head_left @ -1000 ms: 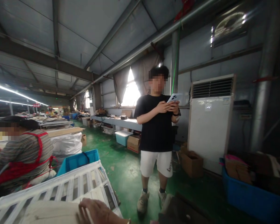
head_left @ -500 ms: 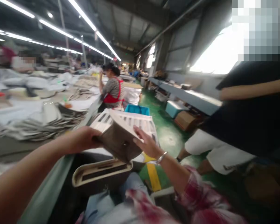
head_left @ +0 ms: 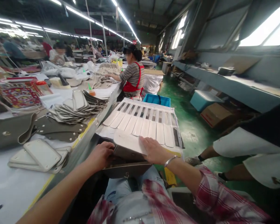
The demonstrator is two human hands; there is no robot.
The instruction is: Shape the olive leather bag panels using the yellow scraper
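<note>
My left hand (head_left: 102,155) grips the left edge of a stack of flat grey-and-white panels (head_left: 128,145) held over my lap. My right hand (head_left: 154,150) lies flat on top of that stack, fingers stretched out and pressing down. A darker flat piece (head_left: 127,170) sits under the stack on my knees. Just beyond stands a white slatted rack (head_left: 144,119) holding several pale strips.
A long white worktable (head_left: 18,183) runs along my left with piles of rounded panels (head_left: 38,154) and a fanned heap (head_left: 77,107). A person in a red apron (head_left: 133,76) works further along. Another person's legs in white shorts (head_left: 242,149) stand close on my right. Blue bins and a cardboard box (head_left: 213,114) sit on the green floor.
My view has swung from the standing person down and left to the worktable. The panel stack, tilted up half a second ago, now lies flat under my right hand.
</note>
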